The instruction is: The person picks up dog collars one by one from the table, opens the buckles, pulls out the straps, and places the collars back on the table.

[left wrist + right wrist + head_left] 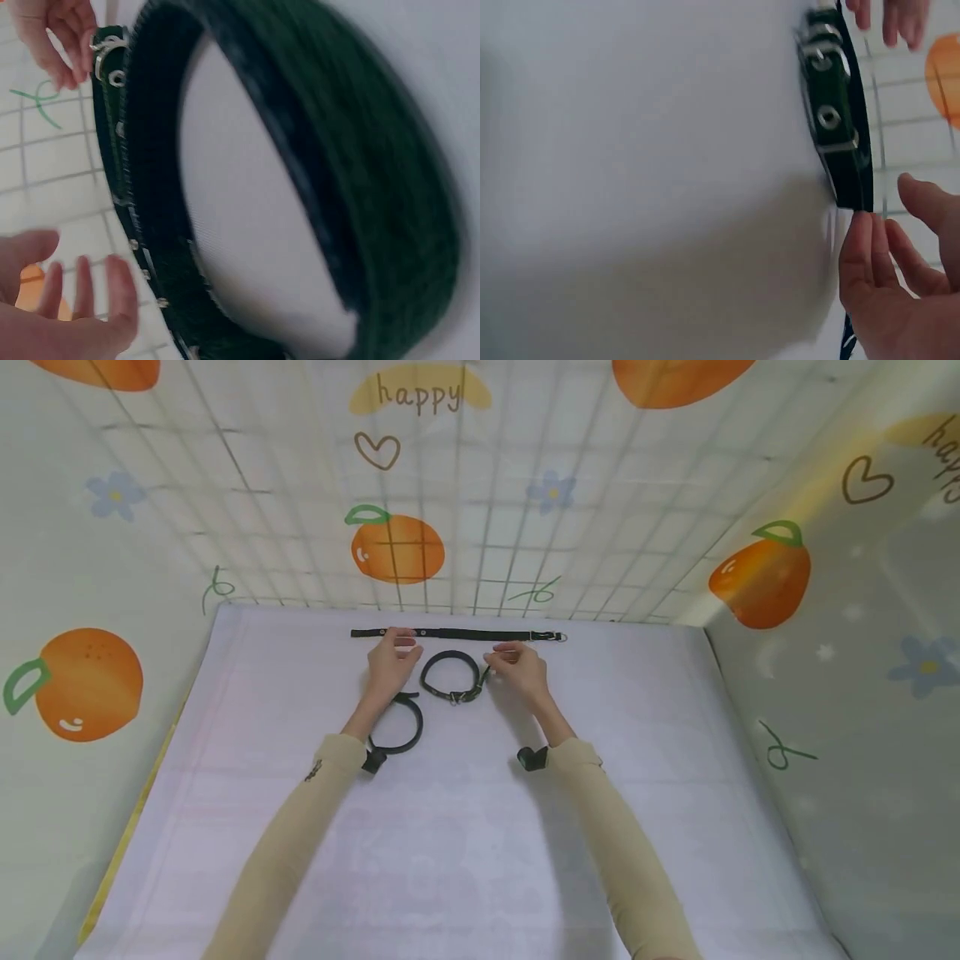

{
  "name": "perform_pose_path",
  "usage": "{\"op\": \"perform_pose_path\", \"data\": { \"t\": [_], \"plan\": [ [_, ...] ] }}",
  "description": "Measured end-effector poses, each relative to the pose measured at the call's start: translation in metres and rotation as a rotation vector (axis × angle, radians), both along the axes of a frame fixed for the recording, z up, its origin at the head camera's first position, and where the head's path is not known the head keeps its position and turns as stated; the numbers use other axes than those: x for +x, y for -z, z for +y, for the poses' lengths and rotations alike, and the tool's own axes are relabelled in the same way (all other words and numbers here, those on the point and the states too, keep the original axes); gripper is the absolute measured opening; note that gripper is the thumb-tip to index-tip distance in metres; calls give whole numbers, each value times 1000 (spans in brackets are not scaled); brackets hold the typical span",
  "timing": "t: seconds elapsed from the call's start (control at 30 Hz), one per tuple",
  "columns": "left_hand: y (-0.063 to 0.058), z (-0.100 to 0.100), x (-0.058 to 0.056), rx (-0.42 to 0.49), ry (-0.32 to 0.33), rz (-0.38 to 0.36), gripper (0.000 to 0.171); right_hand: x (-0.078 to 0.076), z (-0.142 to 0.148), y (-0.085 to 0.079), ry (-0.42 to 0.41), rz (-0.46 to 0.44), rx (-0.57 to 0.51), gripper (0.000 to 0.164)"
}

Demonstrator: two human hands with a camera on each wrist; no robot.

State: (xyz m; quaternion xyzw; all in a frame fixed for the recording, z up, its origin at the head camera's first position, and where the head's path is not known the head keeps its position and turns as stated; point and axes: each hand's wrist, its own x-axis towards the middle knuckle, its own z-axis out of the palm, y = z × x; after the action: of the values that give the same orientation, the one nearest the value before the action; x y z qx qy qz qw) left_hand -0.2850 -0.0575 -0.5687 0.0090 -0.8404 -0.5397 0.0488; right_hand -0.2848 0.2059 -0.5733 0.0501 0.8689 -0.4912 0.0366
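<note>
A buckled dark green collar [471, 695], like a pet collar, forms a ring between the two hands. My right hand [521, 670] is at its strap end; in the right wrist view the fingertips [861, 225] meet the strap tip while the thumb stands apart. My left hand [390, 664] hovers by the back strap with fingers spread, nothing between them. Behind the ring lies a flat dark collar [480, 634] with metal rings and a buckle at its right end. A second looped collar [419, 731] lies beside the left wrist, large in the left wrist view [405, 187].
A white cloth [450, 843] covers the table. At the back stands a wire grid [480, 543] behind a printed curtain with oranges. Similar printed sheets [862, 777] hang on both sides. Small black wrist devices [532, 759] sit at both cuffs.
</note>
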Motion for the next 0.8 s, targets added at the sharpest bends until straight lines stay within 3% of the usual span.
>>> {"op": "perform_pose_path", "data": {
  "t": [0.17, 0.27, 0.4, 0.57, 0.8],
  "plan": [
    [1, 5, 9, -161, 95, -14, 37, 9, -11, 8, -32, 63, 80, 41],
    [3, 9, 16, -208, 141, -35, 38, 14, -16, 13, -21, 86, 89, 42],
    [6, 16, 23, -249, 154, -52, 40, 20, -20, 18, 12, 96, 65, 44],
    [7, 24, 29, -261, 152, -61, 39, 26, -25, 20, 43, 111, 57, 45],
    [-1, 28, 30, -210, 189, -112, 47, 30, -32, 18, 9, 135, 56, 44]
  ]
}}
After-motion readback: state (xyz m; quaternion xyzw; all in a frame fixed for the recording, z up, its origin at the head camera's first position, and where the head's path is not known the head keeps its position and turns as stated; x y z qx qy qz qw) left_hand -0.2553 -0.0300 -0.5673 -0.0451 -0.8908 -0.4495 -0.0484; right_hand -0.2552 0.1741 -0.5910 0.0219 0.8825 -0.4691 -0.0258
